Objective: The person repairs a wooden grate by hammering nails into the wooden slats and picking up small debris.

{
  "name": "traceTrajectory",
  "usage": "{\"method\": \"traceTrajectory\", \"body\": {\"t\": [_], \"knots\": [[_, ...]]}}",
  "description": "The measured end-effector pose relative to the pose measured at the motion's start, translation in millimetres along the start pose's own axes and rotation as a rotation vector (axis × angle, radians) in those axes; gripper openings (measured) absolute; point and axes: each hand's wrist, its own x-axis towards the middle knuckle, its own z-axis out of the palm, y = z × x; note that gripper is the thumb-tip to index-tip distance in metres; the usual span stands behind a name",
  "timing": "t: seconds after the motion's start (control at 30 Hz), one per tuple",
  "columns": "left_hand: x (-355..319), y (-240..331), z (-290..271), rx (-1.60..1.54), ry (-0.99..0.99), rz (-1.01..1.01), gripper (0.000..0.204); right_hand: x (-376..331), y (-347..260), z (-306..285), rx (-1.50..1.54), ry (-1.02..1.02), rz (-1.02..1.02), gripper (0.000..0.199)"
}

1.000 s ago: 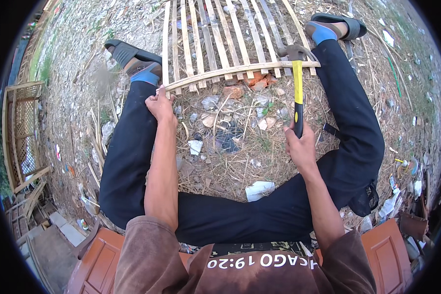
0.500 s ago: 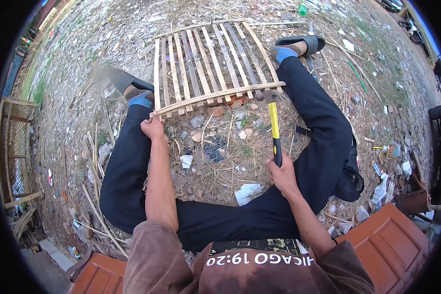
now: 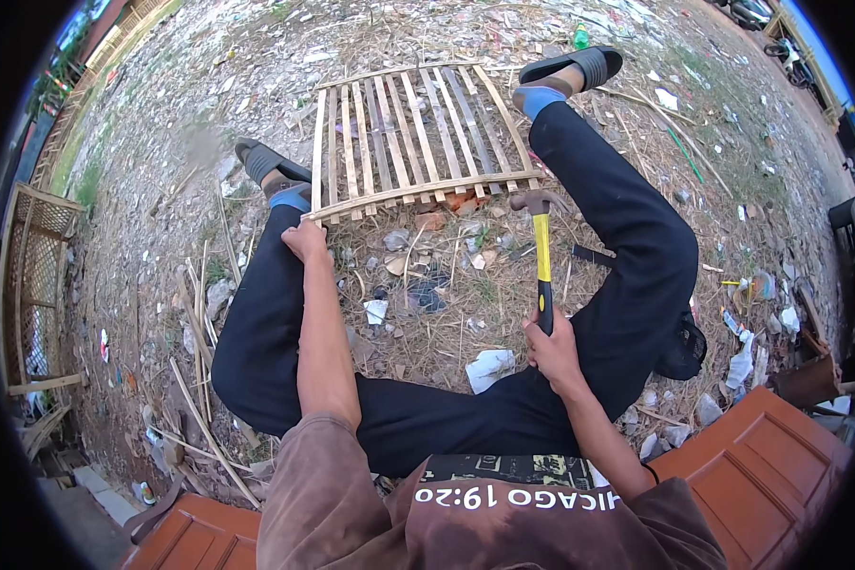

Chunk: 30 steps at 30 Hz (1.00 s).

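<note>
A slatted wooden panel (image 3: 418, 192) lies on the ground between my feet, its thin slats running away from me between two cross strips. My left hand (image 3: 306, 239) is closed on the near left corner of this panel. In my right hand (image 3: 552, 344) I grip a claw hammer (image 3: 542, 249) by its black and yellow handle. The hammer's head points away from me, close to the panel's near right corner; I cannot tell whether they touch.
My legs in dark trousers spread to both sides of the panel. Loose wood strips (image 3: 192, 385) lie by my left leg. White scraps (image 3: 490, 369), stones and dry grass cover the ground. A lattice wooden frame (image 3: 40, 285) stands far left; a brown panelled board (image 3: 765, 475) is at lower right.
The panel's near right corner has shifted slightly left and down in view. The hammer's head has moved a little right and nearer to me. Both hands keep their holds.
</note>
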Motion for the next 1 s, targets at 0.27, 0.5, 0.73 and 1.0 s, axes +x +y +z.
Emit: {"method": "traceTrajectory", "body": {"t": [0.27,0.5,0.73,1.0], "knots": [[37,-26,10,0.301,0.048,0.044,0.042,1,3,9,-0.019,-0.027,-0.007,0.014],[67,-27,39,0.148,-0.051,0.132,0.022,2,9,3,-0.038,-0.024,-0.024,0.014],[117,10,55,0.03,-0.108,0.3,0.025,4,2,18,-0.03,-0.063,-0.015,0.014],[50,14,59,-0.042,-0.166,0.0,0.019,9,7,13,-0.037,-0.036,0.029,0.014]]}}
